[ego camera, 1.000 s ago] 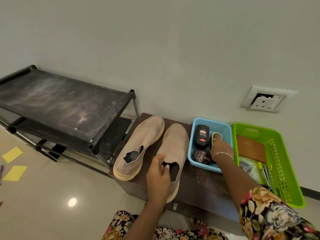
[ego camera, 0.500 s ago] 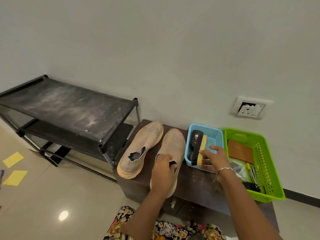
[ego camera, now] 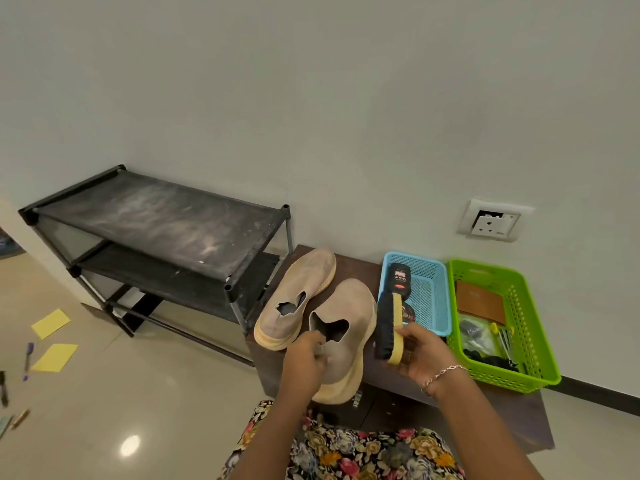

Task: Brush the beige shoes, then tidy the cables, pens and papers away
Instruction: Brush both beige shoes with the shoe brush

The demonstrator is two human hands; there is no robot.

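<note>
Bench (ego camera: 516, 417) carries beige shoes (ego camera: 298, 289), blue basket (ego camera: 429, 299), green basket (ego camera: 519, 306).

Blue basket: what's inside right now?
Inside the blue basket, a black polish bottle lies along the left wall, and a dark round tin shows partly. The brush in the right hand covers the near-left corner.

The left hand (ego camera: 304, 362) covers part of the heel side of the nearer shoe (ego camera: 349, 317). The right hand (ego camera: 422, 355) hides the near end of the brush (ego camera: 389, 327), which blocks most of a polish tin (ego camera: 409, 315). Right of that hand, the dark jumble (ego camera: 485, 360) in the green basket (ego camera: 530, 323) is too small to read. Far left of the left hand, pens (ego camera: 3, 389) are cut off by the frame edge.
</note>
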